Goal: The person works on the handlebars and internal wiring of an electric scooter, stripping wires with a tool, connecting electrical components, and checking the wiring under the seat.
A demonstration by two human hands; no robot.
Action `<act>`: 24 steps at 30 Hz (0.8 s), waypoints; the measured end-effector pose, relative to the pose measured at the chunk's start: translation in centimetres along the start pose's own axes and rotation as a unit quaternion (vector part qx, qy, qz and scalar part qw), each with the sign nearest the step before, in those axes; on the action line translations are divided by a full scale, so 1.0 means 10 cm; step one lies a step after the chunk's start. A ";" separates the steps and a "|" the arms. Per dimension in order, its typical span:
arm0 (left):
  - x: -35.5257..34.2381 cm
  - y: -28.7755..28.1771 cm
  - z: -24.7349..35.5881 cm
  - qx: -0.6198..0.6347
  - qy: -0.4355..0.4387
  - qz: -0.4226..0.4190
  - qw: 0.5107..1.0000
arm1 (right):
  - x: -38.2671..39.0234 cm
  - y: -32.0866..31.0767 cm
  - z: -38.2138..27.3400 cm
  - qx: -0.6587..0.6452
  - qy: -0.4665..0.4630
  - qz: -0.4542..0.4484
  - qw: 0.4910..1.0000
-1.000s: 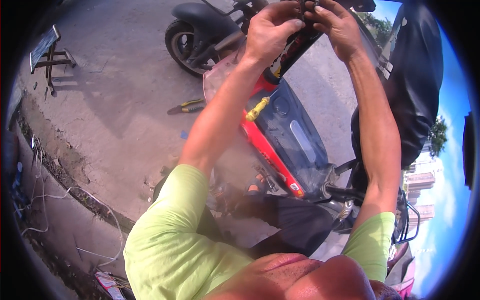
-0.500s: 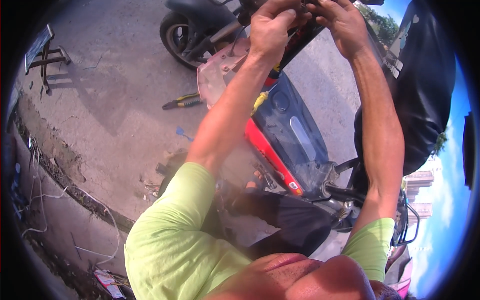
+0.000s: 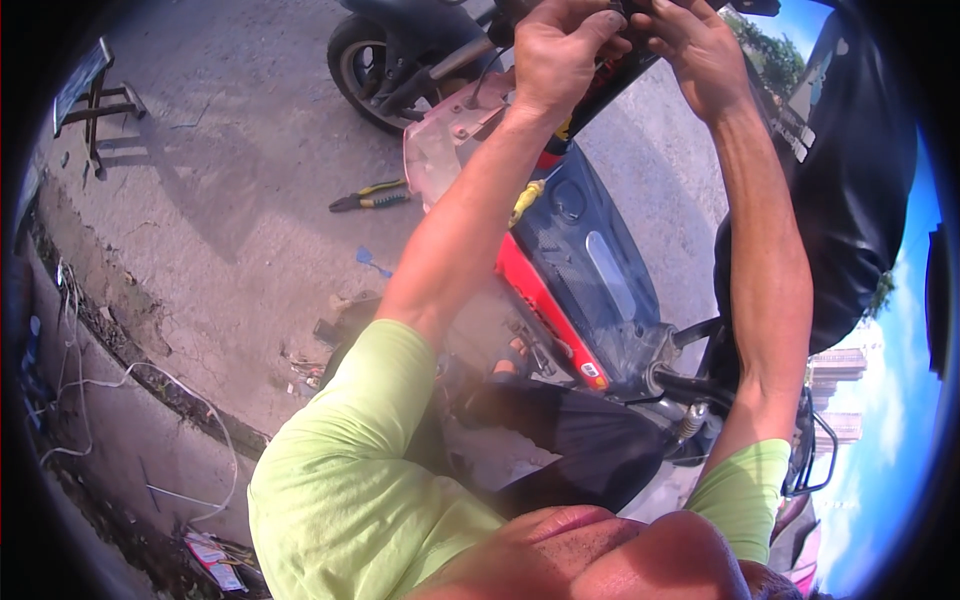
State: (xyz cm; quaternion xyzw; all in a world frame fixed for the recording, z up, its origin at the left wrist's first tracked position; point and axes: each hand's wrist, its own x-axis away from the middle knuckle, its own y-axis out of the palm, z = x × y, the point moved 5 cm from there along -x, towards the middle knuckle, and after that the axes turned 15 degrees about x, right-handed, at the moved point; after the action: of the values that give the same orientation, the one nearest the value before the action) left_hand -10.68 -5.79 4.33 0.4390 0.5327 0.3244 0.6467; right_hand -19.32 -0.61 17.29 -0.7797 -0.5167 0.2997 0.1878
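At the top edge of the head view, both arms reach up to the dark front part of a scooter. My left hand (image 3: pixel 560 62) is closed, its thumb pressed toward curled fingers. Close beside it, my right hand (image 3: pixel 702 65) is closed too, with bent fingertips meeting the same dark part. Whatever lies between the fingers is too small and too cut off to name. Below them runs the scooter's dark footboard (image 3: pixel 575 235) with a red side panel (image 3: pixel 545 305). A yellow tied strip (image 3: pixel 526 201) hangs beside the footboard. To its left is a pale pink panel (image 3: pixel 432 160).
Pliers (image 3: pixel 368 197) with yellow-and-black handles lie on the concrete beside the pink panel. A wheel (image 3: pixel 362 68) stands at the top. The black seat (image 3: pixel 850 200) rises at right. A small folding stool (image 3: pixel 98 108) is far left; a white cable (image 3: pixel 215 418) trails at lower left.
The view has shifted slightly, so the scooter and pliers sit a little differently in the picture. Both hands stay at the same dark part, with only small finger movement.
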 end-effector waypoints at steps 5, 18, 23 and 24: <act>0.02 -0.02 -0.01 0.001 0.053 -0.001 0.999 | -0.01 0.01 0.01 -0.007 0.008 -0.003 1.000; 0.06 0.08 0.09 -0.116 0.047 -0.007 0.992 | -0.04 0.01 0.07 -0.026 0.003 -0.009 1.000; 0.07 0.11 0.12 -0.124 0.056 -0.020 0.991 | -0.04 0.01 0.07 -0.024 0.003 -0.006 1.000; 0.05 0.09 0.10 -0.114 0.063 -0.031 0.991 | -0.04 0.02 0.06 -0.025 0.005 -0.002 1.000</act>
State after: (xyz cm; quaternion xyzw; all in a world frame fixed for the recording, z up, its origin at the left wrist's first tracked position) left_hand -9.57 -5.22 4.96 0.3245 0.5453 0.3896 0.6675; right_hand -19.72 -1.06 16.83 -0.7844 -0.5248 0.2827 0.1717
